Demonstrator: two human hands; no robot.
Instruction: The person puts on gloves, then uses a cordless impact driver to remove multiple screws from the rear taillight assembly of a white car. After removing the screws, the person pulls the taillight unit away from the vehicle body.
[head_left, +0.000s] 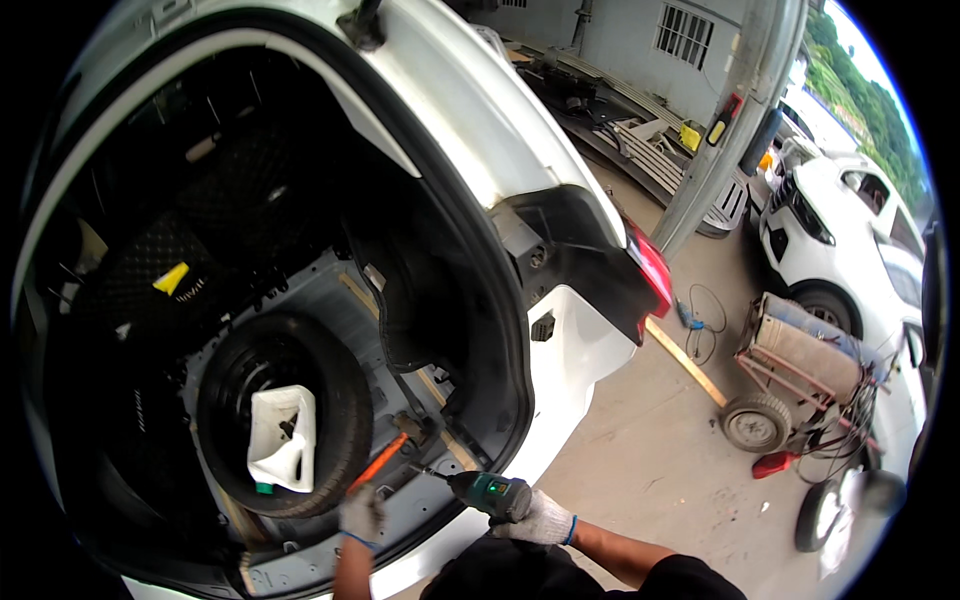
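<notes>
Daylight whitens the sky (pixel 848 36) at two o'clock; the car interior (pixel 250 170) lies dim at ten. The drill (pixel 492 495) shows a green glow at six. Fisheye curvature bends the edges.

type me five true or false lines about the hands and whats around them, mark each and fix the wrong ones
1. The right hand, in a white knitted glove, holds a black and green power drill. True.
2. The left hand, in a white knitted glove, is empty. False: it holds an orange-handled hammer.
3. The blue corded hand tool hangs on the grey metal post. False: it lies on the grey concrete floor.
4. The cut-open white plastic jug with a green cap stands on the floor. False: it rests on the round black spare wheel.
5. A white car stands at the right of the picture. True.
</notes>
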